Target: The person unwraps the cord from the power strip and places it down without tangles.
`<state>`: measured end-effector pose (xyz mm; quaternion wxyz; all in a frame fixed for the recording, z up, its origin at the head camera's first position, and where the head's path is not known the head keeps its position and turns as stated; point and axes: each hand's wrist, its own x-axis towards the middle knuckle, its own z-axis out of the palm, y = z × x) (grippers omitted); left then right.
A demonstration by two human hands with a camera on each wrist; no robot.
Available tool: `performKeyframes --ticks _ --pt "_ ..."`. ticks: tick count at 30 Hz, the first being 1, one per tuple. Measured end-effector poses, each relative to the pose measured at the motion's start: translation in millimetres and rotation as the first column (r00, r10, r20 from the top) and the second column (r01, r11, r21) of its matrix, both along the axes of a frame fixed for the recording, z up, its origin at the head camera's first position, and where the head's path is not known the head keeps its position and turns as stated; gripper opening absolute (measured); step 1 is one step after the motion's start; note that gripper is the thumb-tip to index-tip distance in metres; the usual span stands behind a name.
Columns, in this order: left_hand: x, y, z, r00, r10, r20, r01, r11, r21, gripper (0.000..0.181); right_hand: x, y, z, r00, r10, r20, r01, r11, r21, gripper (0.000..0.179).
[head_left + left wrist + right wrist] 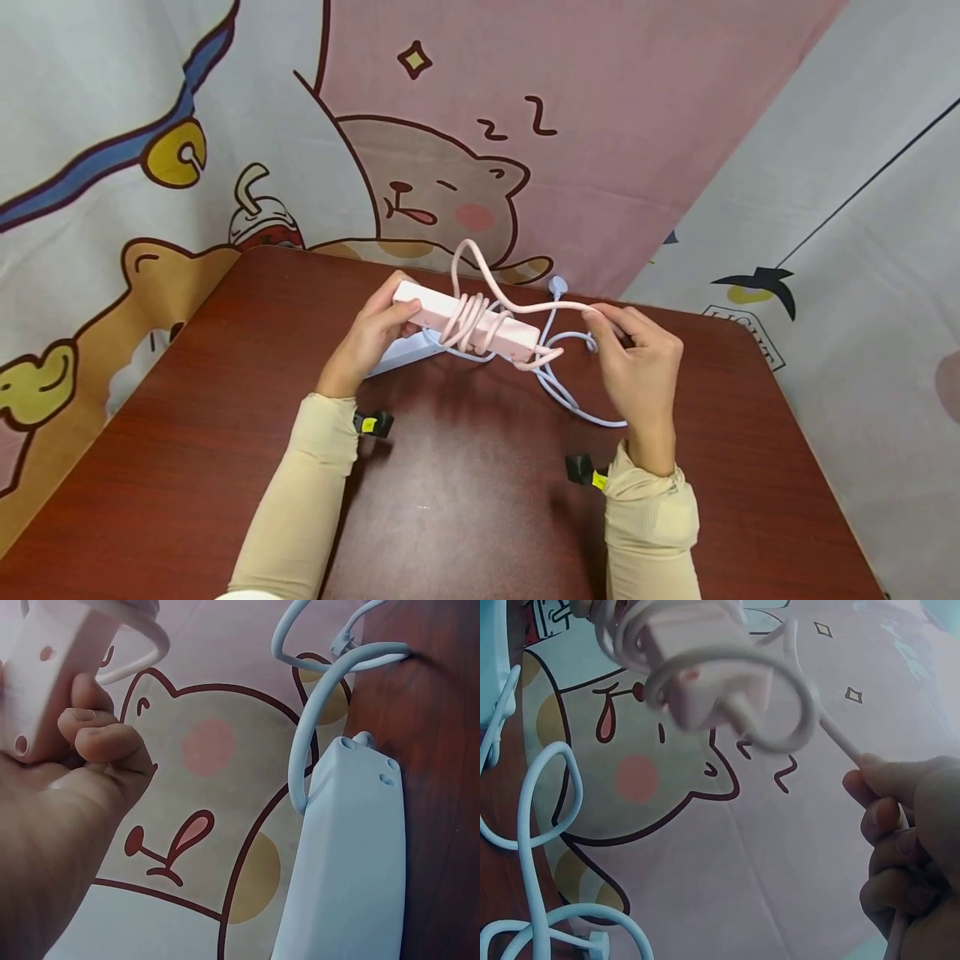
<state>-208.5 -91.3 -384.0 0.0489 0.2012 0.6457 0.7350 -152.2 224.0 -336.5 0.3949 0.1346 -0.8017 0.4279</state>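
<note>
A pink power strip [465,321] hangs above the table, with its pink cord [480,275] wound several turns round its middle. My left hand [375,329] grips the strip's left end [45,667], fingers curled round it. My right hand [637,350] pinches the loose run of the pink cord [840,739] to the right of the strip [705,667]. Under the pink strip a pale blue power strip [345,855] lies on the table, and its blue cord [573,400] loops toward my right hand.
The dark red-brown table [465,500] has a rounded far edge. A cartoon-printed cloth [420,150] hangs behind and around it. The blue cord's plug [557,287] lies near the far edge. Small black-and-yellow camera mounts [375,423] sit at both wrists.
</note>
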Motion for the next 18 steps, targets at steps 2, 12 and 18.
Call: performKeyframes --ticks 2,12,18 --pt "-0.6 0.6 -0.1 1.0 -0.01 -0.003 0.01 1.0 0.028 0.011 -1.1 2.3 -1.0 0.999 -0.031 0.006 0.031 0.999 -0.008 0.008" --pt "0.1 -1.8 1.8 0.999 -0.026 -0.043 0.031 0.992 0.123 0.017 -11.8 24.7 -15.5 0.983 -0.184 0.023 0.182 0.981 0.072 0.016" --pt "-0.2 -3.7 1.7 0.998 0.001 -0.055 0.009 0.985 0.174 0.017 -19.3 43.7 -29.7 0.956 -0.284 0.075 0.261 0.939 0.223 0.016"
